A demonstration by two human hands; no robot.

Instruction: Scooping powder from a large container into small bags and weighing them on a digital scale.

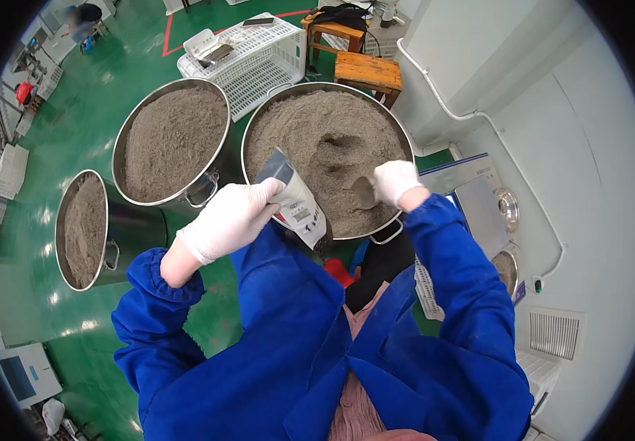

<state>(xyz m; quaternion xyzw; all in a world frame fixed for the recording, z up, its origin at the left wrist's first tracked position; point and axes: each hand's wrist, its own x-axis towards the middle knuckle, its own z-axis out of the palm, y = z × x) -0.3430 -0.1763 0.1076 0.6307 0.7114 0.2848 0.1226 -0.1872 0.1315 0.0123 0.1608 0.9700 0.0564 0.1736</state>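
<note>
Gloved left hand (231,218) grips glossy pouch (295,200); right hand (393,181) scoops grainy powder (328,151)

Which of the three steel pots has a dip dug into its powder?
The rightmost pot, where the right hand scoops; the other two pots' powder looks level.

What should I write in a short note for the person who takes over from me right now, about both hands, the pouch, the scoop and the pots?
Left hand: gloved, fingers closed around a white and grey pouch, held tilted over the near rim of the big steel pot.
Right hand: gloved, gripping a small scoop that sits in the grey-brown powder of that pot.
The powder has a dug hollow near its middle.
Two more steel pots of the same powder stand to the left: the middle pot and the far-left pot.
Done: scoop is loaded in the powder. Left: whether the pouch holds any powder cannot be seen.
</note>
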